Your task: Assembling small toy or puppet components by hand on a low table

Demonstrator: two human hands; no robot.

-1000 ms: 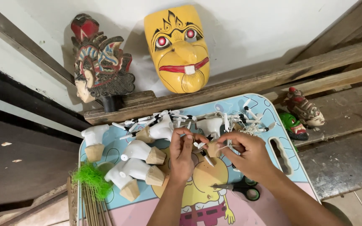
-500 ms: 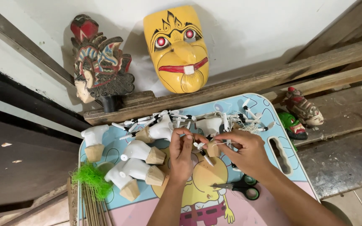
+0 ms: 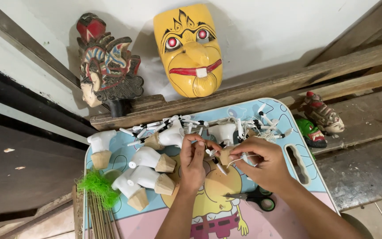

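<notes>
- Hands meet over a small cartoon-printed table [image 3: 308, 146]; left hand [image 3: 194, 163] and right hand [image 3: 261, 163] sit close together, both pinched on a small wooden puppet piece [image 3: 223, 156] with white string [image 3: 239, 157] trailing from it.
- White-painted wooden torsos [image 3: 149, 177] lie left of the hands; thin white limb pieces [image 3: 244, 126] scatter behind.
- Black-handled scissors [image 3: 255, 200] rest just below the right wrist.
- Green fibre tuft [image 3: 97, 186] at the table's left edge.
- Yellow mask [image 3: 191, 51] and carved painted head [image 3: 105, 71] lean against the wall.

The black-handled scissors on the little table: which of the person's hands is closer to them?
The right hand. The scissors lie on the table just below its wrist. The left hand is farther off, up and to the left of them. Neither hand touches them.
</notes>
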